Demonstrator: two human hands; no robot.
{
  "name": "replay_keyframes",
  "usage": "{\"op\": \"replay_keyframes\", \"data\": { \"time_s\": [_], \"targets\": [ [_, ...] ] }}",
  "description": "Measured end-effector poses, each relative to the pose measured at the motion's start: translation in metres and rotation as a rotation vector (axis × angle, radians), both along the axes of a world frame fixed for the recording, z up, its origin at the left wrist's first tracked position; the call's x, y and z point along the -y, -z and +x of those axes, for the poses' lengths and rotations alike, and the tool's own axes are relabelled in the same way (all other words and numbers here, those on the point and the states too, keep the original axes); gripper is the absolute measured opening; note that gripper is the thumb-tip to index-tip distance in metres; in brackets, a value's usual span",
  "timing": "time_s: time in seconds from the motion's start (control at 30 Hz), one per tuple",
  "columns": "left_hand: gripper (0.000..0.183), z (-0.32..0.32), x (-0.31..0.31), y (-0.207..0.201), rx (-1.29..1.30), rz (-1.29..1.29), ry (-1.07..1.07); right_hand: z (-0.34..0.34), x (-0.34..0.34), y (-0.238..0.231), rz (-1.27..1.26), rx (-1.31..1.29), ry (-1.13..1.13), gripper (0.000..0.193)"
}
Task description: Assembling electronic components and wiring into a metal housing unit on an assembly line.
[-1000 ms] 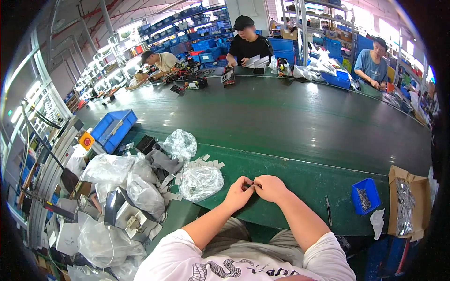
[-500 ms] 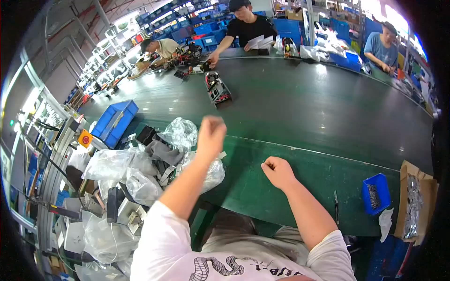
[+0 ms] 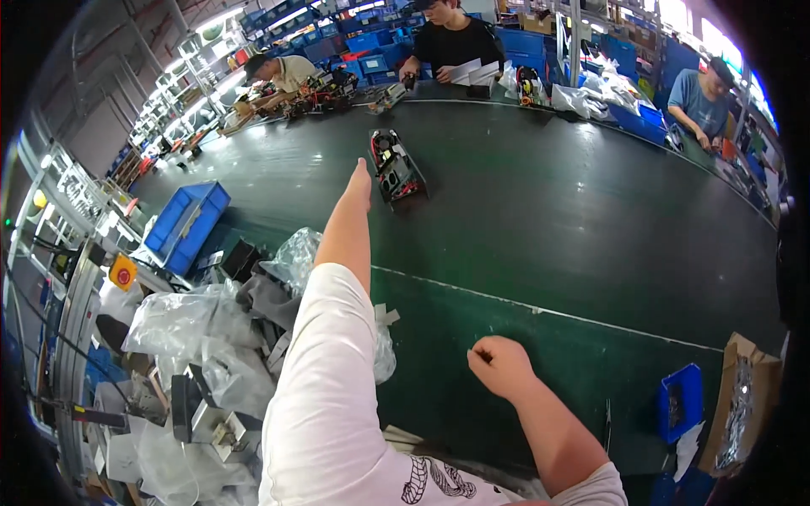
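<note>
My left hand (image 3: 361, 184) is stretched far out over the dark belt, its fingers extended and seen nearly edge-on. It is just left of an open metal-cased device (image 3: 396, 169) with black parts and red wires inside. Whether the fingertips touch the casing, I cannot tell. Above the green bench (image 3: 582, 371), my right hand (image 3: 504, 367) is curled closed, thumb against the bent fingers. A dark spot shows in the curl; whatever it may hold is hidden.
Plastic-bagged parts (image 3: 181, 325) pile up at my left, beside a blue bin (image 3: 187, 226). At right are a blue tray of small parts (image 3: 680, 403), a cardboard box (image 3: 747, 405) and a thin tool (image 3: 607, 424). Co-workers (image 3: 458, 42) stand across the belt (image 3: 548, 194).
My left arm has straightened, carrying the hand forward to the device's left side. My right hand stays curled over the bench. The co-worker opposite has drawn their arm back, and the view has shifted slightly.
</note>
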State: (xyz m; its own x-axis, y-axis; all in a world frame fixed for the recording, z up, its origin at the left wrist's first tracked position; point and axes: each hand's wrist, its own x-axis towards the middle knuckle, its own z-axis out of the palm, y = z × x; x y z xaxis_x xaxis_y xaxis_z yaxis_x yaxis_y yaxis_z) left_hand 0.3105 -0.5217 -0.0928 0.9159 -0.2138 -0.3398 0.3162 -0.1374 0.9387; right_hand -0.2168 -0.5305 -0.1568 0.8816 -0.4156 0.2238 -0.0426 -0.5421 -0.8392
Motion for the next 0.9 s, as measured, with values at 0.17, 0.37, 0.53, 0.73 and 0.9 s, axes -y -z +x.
{"op": "replay_keyframes", "data": {
  "time_s": [0.17,0.37,0.53,0.73,0.9],
  "targets": [
    [0.071,-0.159,0.116,0.018,-0.195,-0.477,0.324,-0.024,0.021,0.012,-0.08,-0.113,0.114,0.013],
    [0.064,-0.116,0.113,0.042,1.046,0.542,0.507,-0.011,0.019,-0.001,-0.044,-0.142,0.073,0.015],
    [0.05,-0.083,0.13,0.046,1.775,1.192,0.548,-0.012,0.025,0.003,-0.041,-0.164,0.07,0.017],
    [0.035,-0.068,0.161,0.038,1.815,1.142,0.735,-0.015,0.026,0.002,-0.021,-0.155,0.034,0.017],
    [0.037,-0.095,0.153,0.01,1.73,1.041,1.106,-0.024,0.025,0.005,-0.028,-0.112,0.05,0.018]
  ]
}}
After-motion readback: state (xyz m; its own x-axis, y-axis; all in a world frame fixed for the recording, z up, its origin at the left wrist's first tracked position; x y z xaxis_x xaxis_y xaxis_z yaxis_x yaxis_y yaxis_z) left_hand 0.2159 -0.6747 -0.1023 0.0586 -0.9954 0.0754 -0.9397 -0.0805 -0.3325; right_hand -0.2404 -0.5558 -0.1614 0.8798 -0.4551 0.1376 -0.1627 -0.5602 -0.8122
